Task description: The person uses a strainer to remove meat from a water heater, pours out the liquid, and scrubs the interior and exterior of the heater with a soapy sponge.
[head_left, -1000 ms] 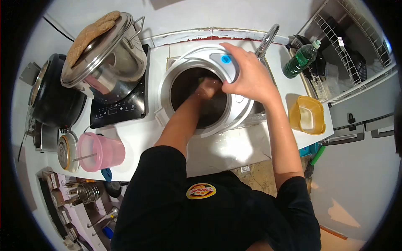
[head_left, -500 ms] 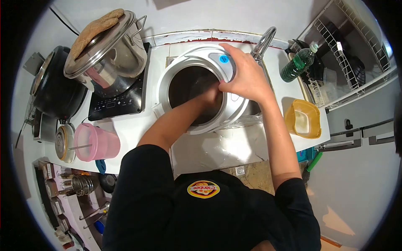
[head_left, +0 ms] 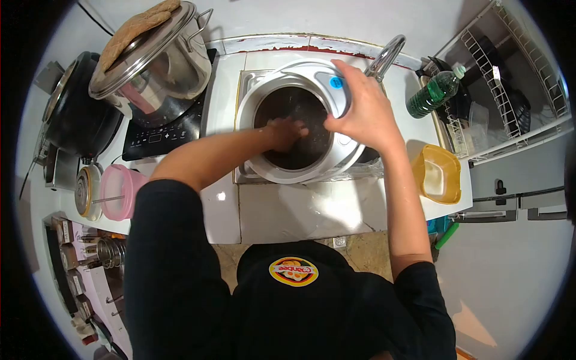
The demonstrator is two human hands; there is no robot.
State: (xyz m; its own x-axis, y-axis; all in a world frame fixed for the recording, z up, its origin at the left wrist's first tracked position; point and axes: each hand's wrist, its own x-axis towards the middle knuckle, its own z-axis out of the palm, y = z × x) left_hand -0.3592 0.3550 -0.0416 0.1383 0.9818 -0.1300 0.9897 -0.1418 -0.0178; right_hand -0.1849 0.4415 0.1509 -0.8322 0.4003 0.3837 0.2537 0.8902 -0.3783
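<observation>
A white round cooker (head_left: pixel 250 157) with a blue sticker on its rim sits tilted in the metal sink, its mouth facing me. Its inside is dark brown, with small light specks. My left hand (head_left: pixel 289 133) reaches over the near left rim into the dark inside, the fingers loosely curled and a little apart, with nothing visible in them. My right hand (head_left: pixel 367 114) grips the rim on the right, thumb at the inner edge and fingers over the outer side.
A lidded steel pot (head_left: pixel 162 78) with an oven mitt on top stands on a black induction cooktop (head_left: pixel 165 135). At left are a black cooker (head_left: pixel 78 120) and a pink container (head_left: pixel 123 192). To the right: tap (head_left: pixel 384 57), green bottle (head_left: pixel 432 95), yellow container (head_left: pixel 438 174), dish rack (head_left: pixel 510 129).
My left hand has moved from the right inner side of the cooker leftward to its middle, and its fingers now show. My right hand keeps its hold on the rim.
</observation>
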